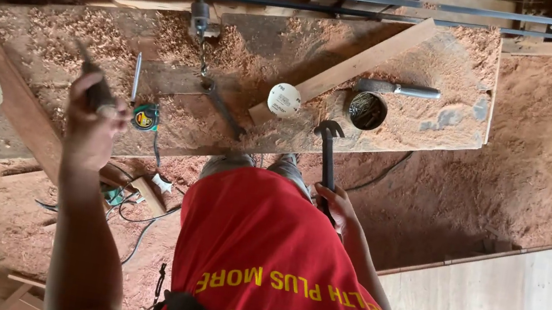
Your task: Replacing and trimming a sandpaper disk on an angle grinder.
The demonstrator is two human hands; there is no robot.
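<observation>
Right hand [340, 209] grips the black steel claw hammer [327, 154], long axis running toward the sawdust-strewn wooden workbench's near edge [395, 146], head just over it; left hand [91, 120] closed on a dark slender tool [92, 83].

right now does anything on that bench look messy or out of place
Yes: wood shavings are heaped across the workbench, around the tape measure and nail tin. A plank lies askew across it.

On the workbench [433, 139] a tape measure [145, 117] lies left of a wrench [223, 108], with a round disc [285, 100] beside a tin of nails [368, 110] further right, a chisel [398, 89] behind the tin, and a claw hammer [328, 157] at the front edge.
</observation>
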